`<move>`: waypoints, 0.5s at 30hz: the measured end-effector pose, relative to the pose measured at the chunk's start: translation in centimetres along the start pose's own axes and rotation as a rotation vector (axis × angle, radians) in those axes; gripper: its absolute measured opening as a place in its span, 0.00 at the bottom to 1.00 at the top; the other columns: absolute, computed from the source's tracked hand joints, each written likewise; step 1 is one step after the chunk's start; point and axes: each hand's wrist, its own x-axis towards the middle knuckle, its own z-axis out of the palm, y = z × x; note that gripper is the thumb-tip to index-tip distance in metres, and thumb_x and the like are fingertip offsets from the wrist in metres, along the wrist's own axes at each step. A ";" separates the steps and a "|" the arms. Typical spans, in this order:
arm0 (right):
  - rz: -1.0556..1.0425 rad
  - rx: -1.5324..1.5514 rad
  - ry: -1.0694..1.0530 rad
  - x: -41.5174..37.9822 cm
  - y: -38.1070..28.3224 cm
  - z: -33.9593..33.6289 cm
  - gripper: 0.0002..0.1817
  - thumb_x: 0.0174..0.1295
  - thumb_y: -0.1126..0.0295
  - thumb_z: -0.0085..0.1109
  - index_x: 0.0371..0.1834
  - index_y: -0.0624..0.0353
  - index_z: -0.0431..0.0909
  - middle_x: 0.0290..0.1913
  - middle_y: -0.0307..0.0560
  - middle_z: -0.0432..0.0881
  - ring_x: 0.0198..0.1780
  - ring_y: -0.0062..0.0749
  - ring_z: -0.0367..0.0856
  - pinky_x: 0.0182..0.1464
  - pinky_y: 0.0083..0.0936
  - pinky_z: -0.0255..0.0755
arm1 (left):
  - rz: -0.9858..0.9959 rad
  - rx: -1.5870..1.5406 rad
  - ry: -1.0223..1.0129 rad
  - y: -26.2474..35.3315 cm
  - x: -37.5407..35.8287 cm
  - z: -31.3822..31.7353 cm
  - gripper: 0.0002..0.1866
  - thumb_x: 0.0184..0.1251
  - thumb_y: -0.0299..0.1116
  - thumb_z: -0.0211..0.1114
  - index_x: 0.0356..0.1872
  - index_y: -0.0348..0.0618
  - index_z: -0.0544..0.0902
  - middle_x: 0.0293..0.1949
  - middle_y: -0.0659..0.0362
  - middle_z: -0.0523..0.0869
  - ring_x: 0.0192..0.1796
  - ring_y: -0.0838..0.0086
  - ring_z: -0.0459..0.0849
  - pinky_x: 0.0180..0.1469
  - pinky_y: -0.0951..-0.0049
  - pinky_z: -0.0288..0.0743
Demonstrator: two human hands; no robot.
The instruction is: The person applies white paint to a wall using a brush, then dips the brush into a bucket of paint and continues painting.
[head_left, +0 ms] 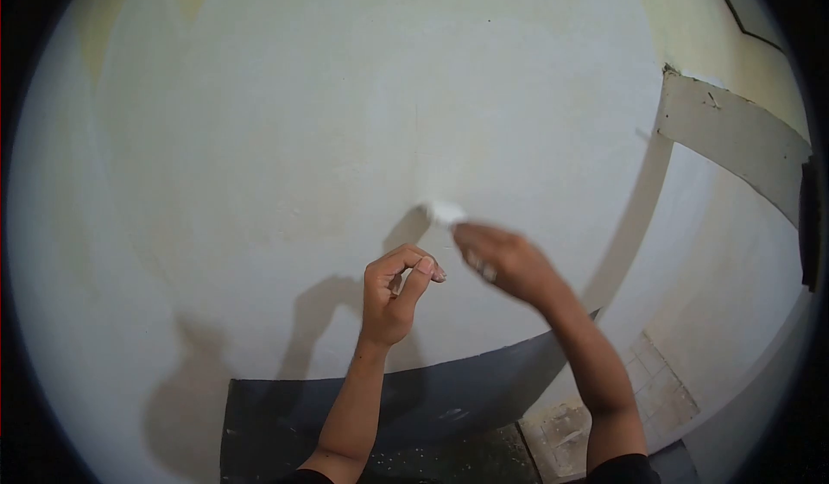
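Observation:
My right hand [509, 264] is closed around what looks like a paintbrush [444, 213]. The white head of the brush is at or near the pale wall [285, 139], blurred by motion, and its handle is hidden in my fingers. White smears show on that hand. Lower and to the left, my left hand [399, 292] is raised in front of the wall with thumb and fingertips pinched together. Whether something small sits in that pinch I cannot make out. Shadows of my head, arms and the brush fall on the wall.
A dark grey painted band [466, 389] runs along the wall's bottom, above a dark speckled floor or ledge [432, 462]. At right, a grey beam [734, 126] juts out near a dark object [810, 225]. Pale tiles [656, 385] show at lower right.

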 end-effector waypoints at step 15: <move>-0.152 -0.253 -0.106 1.1 -1.7 2.5 0.21 0.57 0.77 0.60 0.56 0.67 0.77 0.61 0.54 0.78 0.50 0.40 0.84 0.39 0.31 0.85 | 0.084 0.055 0.010 2.6 1.2 -1.1 0.11 0.72 0.25 0.57 0.29 0.33 0.81 0.31 0.56 0.84 0.36 0.75 0.81 0.44 0.73 0.76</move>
